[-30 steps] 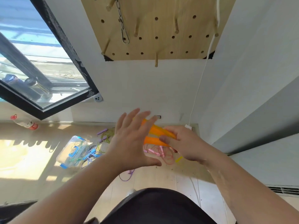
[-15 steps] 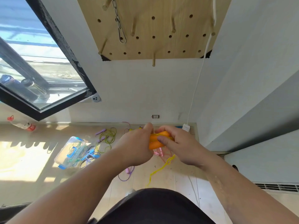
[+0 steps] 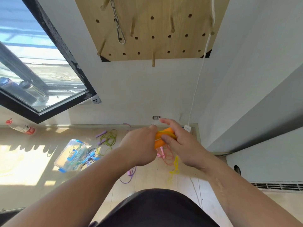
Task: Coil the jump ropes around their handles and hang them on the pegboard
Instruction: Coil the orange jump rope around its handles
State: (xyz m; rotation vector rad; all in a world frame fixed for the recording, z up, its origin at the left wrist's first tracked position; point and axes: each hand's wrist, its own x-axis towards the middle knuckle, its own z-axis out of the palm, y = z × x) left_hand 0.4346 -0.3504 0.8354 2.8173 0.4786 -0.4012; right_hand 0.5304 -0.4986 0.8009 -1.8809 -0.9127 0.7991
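Note:
Two orange handles [image 3: 161, 140] of a jump rope are held together in front of me, with yellow rope wound across them. My right hand [image 3: 179, 145] grips the handles, thumb over the wound rope and index finger stretched out. My left hand [image 3: 141, 145] pinches the yellow rope at the handles' left side. The loose yellow rope end [image 3: 174, 169] dangles below my right hand. The wooden pegboard [image 3: 152, 27] with pegs hangs on the wall above, carrying a metal chain [image 3: 118, 27].
On the floor lie a pink rope [image 3: 165, 157], a purple rope [image 3: 128, 176], a green rope with purple handles [image 3: 109, 139], a blue-handled rope [image 3: 91, 157] and a clear plastic box [image 3: 71, 155]. A white cable [image 3: 199, 76] runs down the wall. A window [image 3: 32, 66] is at left.
My left hand was spread open over the handles, then closed onto the rope at them. The hanging yellow rope has grown shorter as turns went round the handles.

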